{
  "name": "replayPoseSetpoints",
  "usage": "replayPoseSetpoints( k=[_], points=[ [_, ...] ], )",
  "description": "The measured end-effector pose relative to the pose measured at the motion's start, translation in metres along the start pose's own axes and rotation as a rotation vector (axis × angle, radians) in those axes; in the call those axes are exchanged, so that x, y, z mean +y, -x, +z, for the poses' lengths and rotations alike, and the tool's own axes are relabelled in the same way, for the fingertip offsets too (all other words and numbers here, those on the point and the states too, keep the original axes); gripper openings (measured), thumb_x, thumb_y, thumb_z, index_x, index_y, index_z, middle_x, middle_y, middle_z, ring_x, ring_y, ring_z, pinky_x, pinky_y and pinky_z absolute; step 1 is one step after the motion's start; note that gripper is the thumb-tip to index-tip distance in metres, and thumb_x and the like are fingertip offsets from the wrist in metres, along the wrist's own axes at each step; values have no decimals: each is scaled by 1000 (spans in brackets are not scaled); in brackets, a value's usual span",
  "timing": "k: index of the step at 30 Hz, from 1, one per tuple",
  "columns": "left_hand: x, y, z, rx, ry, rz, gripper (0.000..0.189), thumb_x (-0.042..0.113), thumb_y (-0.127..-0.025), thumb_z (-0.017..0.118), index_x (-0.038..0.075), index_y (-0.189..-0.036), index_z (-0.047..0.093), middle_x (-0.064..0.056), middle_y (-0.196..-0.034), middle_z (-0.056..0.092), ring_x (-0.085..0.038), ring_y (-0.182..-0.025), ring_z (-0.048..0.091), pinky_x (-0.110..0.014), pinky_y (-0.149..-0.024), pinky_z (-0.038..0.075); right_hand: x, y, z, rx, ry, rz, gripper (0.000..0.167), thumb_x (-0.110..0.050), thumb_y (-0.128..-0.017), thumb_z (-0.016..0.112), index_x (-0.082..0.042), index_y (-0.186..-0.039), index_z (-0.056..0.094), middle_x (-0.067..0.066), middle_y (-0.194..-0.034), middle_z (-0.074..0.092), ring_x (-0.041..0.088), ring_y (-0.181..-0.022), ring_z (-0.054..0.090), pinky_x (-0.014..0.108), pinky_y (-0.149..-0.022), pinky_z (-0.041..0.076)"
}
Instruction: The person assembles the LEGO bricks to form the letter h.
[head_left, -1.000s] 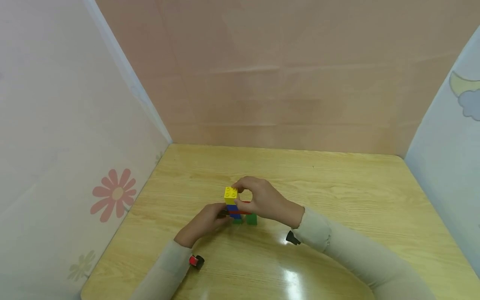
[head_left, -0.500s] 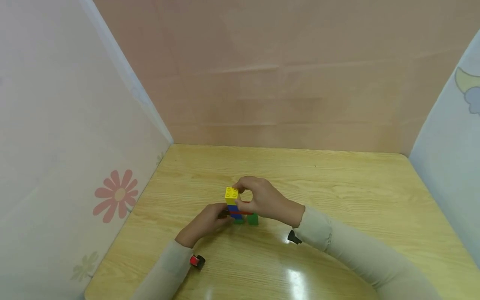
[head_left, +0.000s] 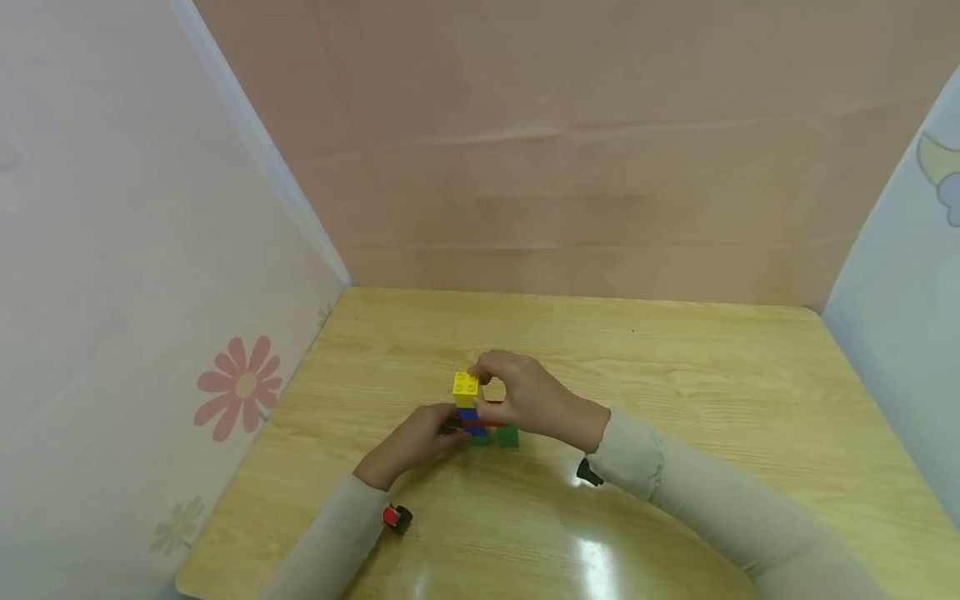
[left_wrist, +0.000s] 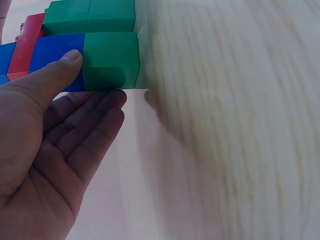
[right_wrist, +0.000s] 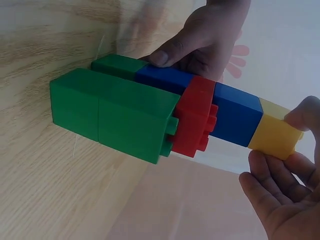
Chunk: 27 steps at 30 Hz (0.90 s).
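Note:
A tower of toy building bricks stands at the middle of the table, with a yellow brick (head_left: pixel 467 392) on top. My right hand (head_left: pixel 528 400) pinches that yellow brick between thumb and fingers. Below it come an upper blue brick (right_wrist: pixel 235 112), a red brick (right_wrist: pixel 194 120) laid crosswise, a lower blue brick (left_wrist: pixel 57 52) and a green brick (left_wrist: pixel 111 60) at the foot. My left hand (head_left: pixel 408 442) grips the lower part, its thumb on the lower blue brick. Two stacked green bricks (right_wrist: pixel 112 107) form a second column beside it, under the red brick's overhanging end.
The wooden table (head_left: pixel 712 400) is bounded by a pinkish back wall (head_left: pixel 562 167), a white left wall (head_left: pixel 150 208) with flower pictures, and a pale right wall (head_left: pixel 900 292). Dark small devices (head_left: pixel 397 518) sit at both wrists.
The head view has shifted slightly. Both hands keep the same hold, and the bricks stay in the same arrangement.

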<state>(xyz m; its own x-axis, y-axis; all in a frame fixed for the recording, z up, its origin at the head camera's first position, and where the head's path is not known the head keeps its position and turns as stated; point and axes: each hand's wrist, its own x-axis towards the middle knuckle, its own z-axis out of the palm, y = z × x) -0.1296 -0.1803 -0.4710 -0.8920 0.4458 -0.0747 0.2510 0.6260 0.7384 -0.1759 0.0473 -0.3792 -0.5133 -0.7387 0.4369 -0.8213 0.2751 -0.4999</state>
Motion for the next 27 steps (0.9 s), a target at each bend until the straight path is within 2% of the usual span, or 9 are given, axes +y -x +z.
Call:
replayPoseSetpoints(
  k=[14, 18, 22, 27],
  points=[
    [-3, -1, 0, 9, 8, -28, 32, 25, -97, 63, 16, -127, 59, 6, -118, 65, -9, -106, 63, -25, -90, 51, 3, -1, 2, 10, 12, -33, 26, -19, -84, 72, -9, -107, 64, -3, -99, 64, 8, -86, 59, 23, -76, 54],
    [-2, -2, 0, 8, 21, -34, 31, 25, -97, 63, 16, -127, 60, 7, -117, 65, -9, -106, 63, -25, -90, 51, 3, 0, 1, -1, 7, 3, 26, -20, -85, 71, -11, -109, 64, -5, -100, 63, 6, -87, 58, 23, -76, 54],
    [-3, -1, 3, 7, 27, -22, 31, 26, -97, 63, 17, -127, 60, 8, -118, 65, -9, -108, 62, -26, -91, 51, 2, 5, 2, -3, -5, 38, 28, -21, -85, 72, -12, -111, 65, -6, -100, 64, 5, -88, 59, 23, -79, 53],
    [-4, 2, 0, 27, 57, 10, 33, 32, -97, 62, 20, -127, 59, 9, -121, 64, -11, -111, 61, -28, -94, 50, 1, 4, 3, 15, -8, 14, 31, -21, -86, 72, -9, -113, 64, -5, -101, 66, 8, -90, 62, 24, -80, 54]
  ],
)
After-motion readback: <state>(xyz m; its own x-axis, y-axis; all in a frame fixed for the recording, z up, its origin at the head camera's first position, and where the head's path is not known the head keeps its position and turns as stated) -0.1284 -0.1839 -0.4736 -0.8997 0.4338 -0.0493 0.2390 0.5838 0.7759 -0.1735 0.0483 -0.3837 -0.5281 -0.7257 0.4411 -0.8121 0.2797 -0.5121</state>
